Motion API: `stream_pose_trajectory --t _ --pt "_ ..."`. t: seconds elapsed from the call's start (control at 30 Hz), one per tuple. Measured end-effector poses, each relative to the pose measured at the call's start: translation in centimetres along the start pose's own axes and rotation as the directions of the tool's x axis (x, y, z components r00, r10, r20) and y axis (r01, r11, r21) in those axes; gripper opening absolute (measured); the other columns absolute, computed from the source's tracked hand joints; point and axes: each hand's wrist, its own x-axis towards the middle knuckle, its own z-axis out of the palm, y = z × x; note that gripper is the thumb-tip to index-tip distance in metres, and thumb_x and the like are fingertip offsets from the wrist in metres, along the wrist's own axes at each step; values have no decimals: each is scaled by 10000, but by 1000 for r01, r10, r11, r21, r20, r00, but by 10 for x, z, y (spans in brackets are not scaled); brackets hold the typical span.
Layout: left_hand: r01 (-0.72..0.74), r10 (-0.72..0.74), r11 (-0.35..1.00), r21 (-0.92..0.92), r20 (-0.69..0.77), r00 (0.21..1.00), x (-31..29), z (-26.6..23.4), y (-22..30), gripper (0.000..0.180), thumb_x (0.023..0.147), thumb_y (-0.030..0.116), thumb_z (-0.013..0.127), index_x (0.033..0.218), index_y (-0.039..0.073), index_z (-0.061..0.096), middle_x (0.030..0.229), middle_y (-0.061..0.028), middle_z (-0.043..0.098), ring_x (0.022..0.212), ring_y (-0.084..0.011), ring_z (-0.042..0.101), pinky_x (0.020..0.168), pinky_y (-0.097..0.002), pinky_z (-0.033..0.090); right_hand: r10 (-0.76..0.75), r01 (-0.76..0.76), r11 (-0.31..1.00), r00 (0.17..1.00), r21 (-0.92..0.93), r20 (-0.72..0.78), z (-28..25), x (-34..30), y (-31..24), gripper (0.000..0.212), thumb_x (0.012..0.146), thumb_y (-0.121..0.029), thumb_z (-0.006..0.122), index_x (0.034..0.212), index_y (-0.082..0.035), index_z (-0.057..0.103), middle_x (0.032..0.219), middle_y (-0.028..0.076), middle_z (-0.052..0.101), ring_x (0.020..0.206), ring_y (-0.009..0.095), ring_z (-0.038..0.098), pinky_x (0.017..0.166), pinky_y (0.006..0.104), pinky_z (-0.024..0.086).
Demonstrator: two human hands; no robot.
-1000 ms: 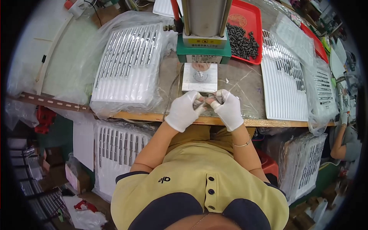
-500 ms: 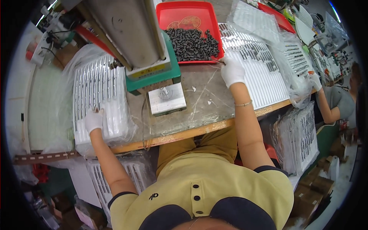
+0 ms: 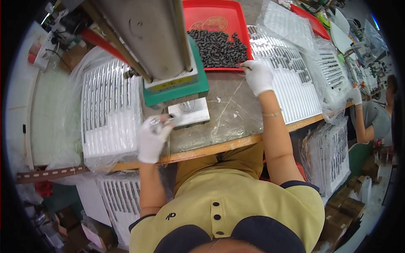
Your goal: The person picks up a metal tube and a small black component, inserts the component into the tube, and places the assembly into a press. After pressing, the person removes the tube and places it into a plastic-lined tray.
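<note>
Left hand (image 3: 151, 141): left of frame centre, forearm near vertical, fingers up and curled toward the right. They're grasping a shiny metal piece (image 3: 156, 123), a bit blurred, at the left edge of the metal block (image 3: 195, 114) under the green-based press (image 3: 177, 92). Contact with the block: can't tell.

Right hand (image 3: 258, 78): right of centre, upper half, arm reaching up the frame with elbow nearly straight, wrist leaning left. Fingers pinched on a thin piece (image 3: 241, 66), too small to identify, at the lower right corner of the red tray (image 3: 215, 13) of small dark tubular parts (image 3: 217, 49).

Ribbed white trays sit on the desk (image 3: 234, 126), left (image 3: 110, 137) and right (image 3: 295, 105).
</note>
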Motion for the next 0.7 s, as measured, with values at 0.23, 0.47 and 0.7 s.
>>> stream_pose_trajectory --t 0.23,0.47,0.7 --pt "-272 275 958 -88 18 961 2 72 23 193 722 67 769 884 43 667 632 26 525 534 -48 403 495 -216 351 -230 121 857 960 502 161 -73 -85 -52 128 745 -42 692 872 -49 701 795 100 661 726 256 615 683 318 490" --pt "-374 377 926 -54 66 924 -5 108 40 194 699 70 778 854 54 663 591 32 474 508 -50 400 482 -219 342 -428 418 904 875 93 225 -86 -95 -43 128 757 -98 681 883 -77 677 814 106 656 734 269 615 680 356 481" --pt "-48 190 780 -625 164 968 1 101 16 278 743 34 707 998 55 599 733 38 532 632 -52 469 577 -206 385 105 -119 960 992 254 65 -54 -20 70 200 857 -85 583 1038 -22 638 974 176 671 900 270 653 809 352 498"
